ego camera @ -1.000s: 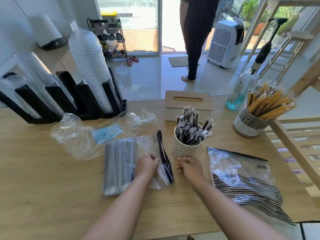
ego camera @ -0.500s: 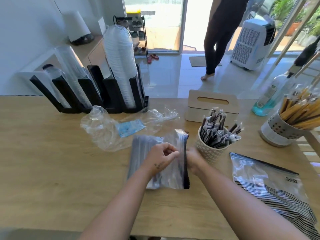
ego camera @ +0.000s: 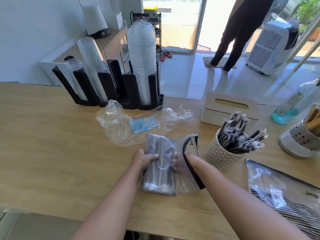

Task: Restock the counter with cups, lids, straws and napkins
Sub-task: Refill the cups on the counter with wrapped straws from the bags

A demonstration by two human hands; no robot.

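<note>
Clear zip bag point(ego camera: 187, 172) veils right hand point(ego camera: 178, 163) inside, grip unclear; left hand point(ego camera: 144, 159) grasps dark wrapped straw bundle point(ego camera: 160, 163).

Blue-liquid bottle point(ego camera: 292, 104) at the table's point(ego camera: 43, 144) far right edge. Empty clear wrapper point(ego camera: 121, 125) with blue label lies crumpled mid-table. Beyond: a person point(ego camera: 242, 32) standing on a mat point(ego camera: 207, 64), white air cooler point(ego camera: 271, 45), shoe rack point(ego camera: 157, 32), red sandals point(ego camera: 165, 55).

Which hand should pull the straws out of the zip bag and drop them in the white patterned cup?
Probably the right hand: it's inside the zip bag, nearer the patterned cup. The left hand grips the bag from outside.
</note>
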